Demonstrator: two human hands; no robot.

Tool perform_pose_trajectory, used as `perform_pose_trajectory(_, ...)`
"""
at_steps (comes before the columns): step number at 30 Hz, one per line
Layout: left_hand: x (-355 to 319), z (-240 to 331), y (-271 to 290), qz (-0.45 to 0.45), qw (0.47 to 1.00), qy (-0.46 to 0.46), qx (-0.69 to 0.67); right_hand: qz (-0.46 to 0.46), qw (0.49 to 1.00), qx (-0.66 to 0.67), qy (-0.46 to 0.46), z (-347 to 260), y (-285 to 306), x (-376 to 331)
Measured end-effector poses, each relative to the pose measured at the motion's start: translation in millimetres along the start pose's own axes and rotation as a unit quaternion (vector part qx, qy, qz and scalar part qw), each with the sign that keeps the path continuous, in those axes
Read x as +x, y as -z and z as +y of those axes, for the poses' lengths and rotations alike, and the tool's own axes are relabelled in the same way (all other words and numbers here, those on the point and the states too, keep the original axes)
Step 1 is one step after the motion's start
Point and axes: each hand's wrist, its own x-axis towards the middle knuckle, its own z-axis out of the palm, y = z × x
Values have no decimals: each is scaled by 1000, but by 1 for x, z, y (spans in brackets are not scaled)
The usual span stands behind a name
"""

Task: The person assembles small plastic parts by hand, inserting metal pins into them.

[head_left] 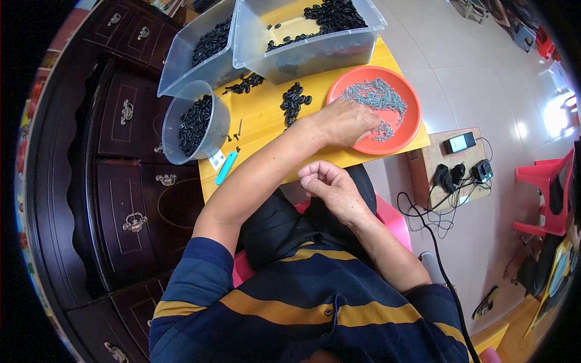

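Observation:
My left arm reaches across to the right, and my left hand (349,123) lies over a round orange plate (413,109). Its fingers are drawn together at a small cluster of grey metal pieces (383,130) that look like screws or pins; what is in the fingertips is hidden. A larger heap of the same grey pieces (376,92) lies on the plate's far side. Nearer to me, my right hand (336,193) is above my lap by the table edge, fingers curled against the thumb. Whatever it may hold is too small to make out.
On the yellow table (262,112) are loose black oval parts (295,103), a turquoise-handled tool (226,168) and a clear round tub (211,142) of black parts. Two clear bins (308,57) stand behind. A dark cabinet (136,133) is left; a box with cables (451,142) right.

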Motion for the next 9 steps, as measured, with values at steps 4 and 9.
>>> perform_pose_trajectory(4, 1, -2, 4, -7, 1000, -25, 10, 0, 1000, -4, 6, -1, 0, -1)
perform_pose_trajectory(9, 8, 4, 10, -65, 994, -3, 84, 0, 1000, -16, 4, 2, 1, 0)
